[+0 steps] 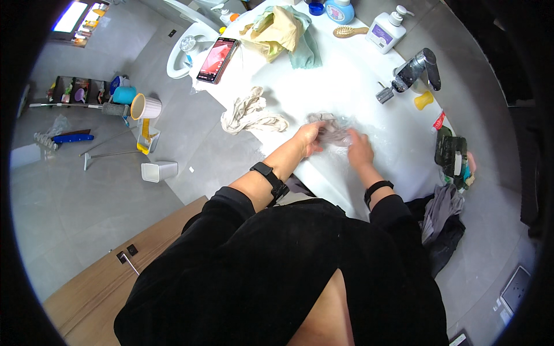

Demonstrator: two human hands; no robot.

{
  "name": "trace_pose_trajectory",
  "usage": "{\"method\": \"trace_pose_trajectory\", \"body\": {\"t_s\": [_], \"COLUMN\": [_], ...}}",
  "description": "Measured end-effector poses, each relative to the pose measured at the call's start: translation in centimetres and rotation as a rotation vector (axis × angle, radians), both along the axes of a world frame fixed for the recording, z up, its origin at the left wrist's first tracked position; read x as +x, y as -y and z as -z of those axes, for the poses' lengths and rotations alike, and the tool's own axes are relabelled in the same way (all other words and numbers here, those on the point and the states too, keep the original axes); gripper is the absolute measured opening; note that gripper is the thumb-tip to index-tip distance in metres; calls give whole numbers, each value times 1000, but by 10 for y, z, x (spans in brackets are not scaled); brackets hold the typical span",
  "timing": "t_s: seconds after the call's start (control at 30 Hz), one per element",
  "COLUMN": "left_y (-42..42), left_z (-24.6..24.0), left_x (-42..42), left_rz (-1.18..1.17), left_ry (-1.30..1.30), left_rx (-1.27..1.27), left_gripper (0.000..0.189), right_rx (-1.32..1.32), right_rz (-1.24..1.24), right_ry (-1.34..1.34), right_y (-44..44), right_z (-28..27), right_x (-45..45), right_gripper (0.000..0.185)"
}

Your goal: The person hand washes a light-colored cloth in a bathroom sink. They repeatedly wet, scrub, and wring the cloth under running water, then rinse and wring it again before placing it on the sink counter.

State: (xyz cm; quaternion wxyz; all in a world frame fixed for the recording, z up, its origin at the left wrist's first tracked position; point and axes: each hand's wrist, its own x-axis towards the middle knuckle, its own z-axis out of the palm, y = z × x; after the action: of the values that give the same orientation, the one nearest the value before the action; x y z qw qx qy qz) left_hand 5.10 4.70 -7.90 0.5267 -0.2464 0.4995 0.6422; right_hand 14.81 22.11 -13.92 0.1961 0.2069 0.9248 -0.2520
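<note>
A wet greyish cloth (332, 129) lies bunched in the white washbasin (333, 82), with water or suds around it. My left hand (310, 137) grips the cloth's left end, thumb on top. At its right end, my right hand (361, 149) has its fingers on the fabric; motion blurs this hand, so how firmly it holds is unclear. To the left of my left hand, a twisted cream cloth (253, 113) rests on the basin's edge. The chrome faucet (409, 75) stands beyond my right hand, at the basin's right side.
A phone (217, 60) with a lit screen lies on the counter's left end, beside piled yellow and green cloths (281, 32). Farther back are a wooden hairbrush (350, 31) and a white pump bottle (387, 30). Grey and black garments (441, 216) hang at the right. Bins (160, 171) stand on the floor.
</note>
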Motion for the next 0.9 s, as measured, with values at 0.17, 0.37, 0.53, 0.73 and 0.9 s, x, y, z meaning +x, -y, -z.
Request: {"method": "trace_pose_trajectory", "body": {"t_s": [0.17, 0.37, 0.53, 0.73, 0.9], "left_y": [-8, -13, -28, -13, -13], "left_z": [-6, 23, -2, -50, -56], "left_x": [-1, -8, 13, 21, 20], "left_rz": [-119, -75, -72, -2, 152], "left_ry": [121, 264, -7, 102, -12], "left_rx": [5, 535, 314, 590, 696], "left_gripper": [66, 38, 30, 62, 40], "right_rx": [-111, -509, -589, -1150, -1048], "right_rz": [78, -347, 362, 684, 533], "right_ry": [-271, -582, -741, -418, -572], "right_y": [19, 55, 51, 28, 28], "right_z": [-52, -129, -113, -102, -129], "right_x": [-23, 2, -31, -32, -35], "right_gripper": [24, 16, 37, 40, 35]}}
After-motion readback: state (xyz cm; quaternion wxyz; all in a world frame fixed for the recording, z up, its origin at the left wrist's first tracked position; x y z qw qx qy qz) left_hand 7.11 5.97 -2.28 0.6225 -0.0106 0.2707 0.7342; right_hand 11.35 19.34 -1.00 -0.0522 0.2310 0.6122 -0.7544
